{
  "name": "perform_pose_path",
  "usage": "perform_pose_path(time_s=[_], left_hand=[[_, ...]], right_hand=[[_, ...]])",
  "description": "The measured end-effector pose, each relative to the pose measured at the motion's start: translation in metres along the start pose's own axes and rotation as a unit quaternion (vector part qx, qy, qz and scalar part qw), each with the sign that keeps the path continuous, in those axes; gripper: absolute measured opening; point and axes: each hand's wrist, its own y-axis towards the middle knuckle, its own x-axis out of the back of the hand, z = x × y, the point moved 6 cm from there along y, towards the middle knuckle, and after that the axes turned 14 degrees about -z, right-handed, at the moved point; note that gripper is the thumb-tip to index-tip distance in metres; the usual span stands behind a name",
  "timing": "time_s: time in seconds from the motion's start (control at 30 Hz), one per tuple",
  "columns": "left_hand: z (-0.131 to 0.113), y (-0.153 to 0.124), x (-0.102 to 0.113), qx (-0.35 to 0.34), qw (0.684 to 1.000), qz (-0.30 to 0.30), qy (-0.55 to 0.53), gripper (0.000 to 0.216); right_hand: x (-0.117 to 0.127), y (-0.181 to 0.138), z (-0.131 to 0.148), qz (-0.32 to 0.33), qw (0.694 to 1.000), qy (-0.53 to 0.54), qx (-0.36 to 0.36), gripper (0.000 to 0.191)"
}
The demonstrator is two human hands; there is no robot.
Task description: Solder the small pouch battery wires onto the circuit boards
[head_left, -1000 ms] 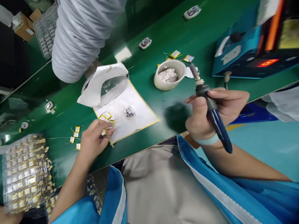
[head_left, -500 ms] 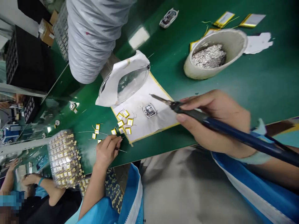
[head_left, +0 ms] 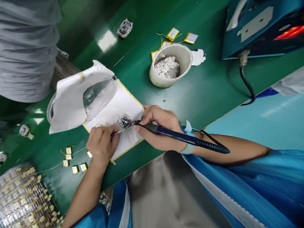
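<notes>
A small circuit board lies on a white sheet between the two grips, its markings too small to read. The right grip is closed around a dark blue soldering iron, thumb and fingers near its front end, the tip over the board and covering part of it. The left grip has thumb and forefinger pressed together, pinching a fine wire whose end reaches the board; the knuckles hide whatever else may sit in the palm. Left of that grip, small yellow-edged cells lie on the green desk, their labels illegible, and farther out is a clear tray of similar cells. Just beyond the left grip a clear cover with white paper leans over the sheet. Beyond the right grip stands a pot of silvery scrap; farther right, a blue unit shows a blurred red display
</notes>
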Motion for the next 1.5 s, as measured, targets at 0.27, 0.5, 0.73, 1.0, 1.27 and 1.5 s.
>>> perform_pose_path(time_s=[0.27, 0.5, 0.73, 1.0, 1.27, 1.5], left_hand=[[0.001, 0.003, -0.004, -0.005, 1.0, 0.025, -0.017, 0.025], [0.001, 0.002, -0.005, -0.005, 0.999, 0.032, -0.006, 0.021], [0.002, 0.002, -0.006, 0.02, 0.999, 0.031, -0.018, 0.02], [0.0, 0.002, -0.005, 0.017, 0.999, 0.034, -0.005, 0.018], [0.003, 0.002, -0.009, 0.01, 1.0, 0.026, 0.001, 0.021], [-0.03, 0.002, 0.025, 0.007, 0.991, 0.124, -0.049, 0.018]], right_hand=[[-0.002, 0.001, 0.001, 0.008, 1.0, -0.012, 0.017, 0.024], [-0.005, 0.0, 0.001, 0.019, 0.999, -0.03, 0.026, 0.023], [-0.004, -0.001, 0.002, 0.01, 1.0, -0.017, 0.018, 0.024], [-0.005, -0.004, 0.0, 0.029, 0.999, -0.042, 0.02, 0.023], [-0.005, -0.004, 0.001, 0.02, 0.999, -0.032, 0.026, 0.024], [0.003, -0.002, 0.001, -0.029, 0.999, -0.006, 0.015, 0.026]])
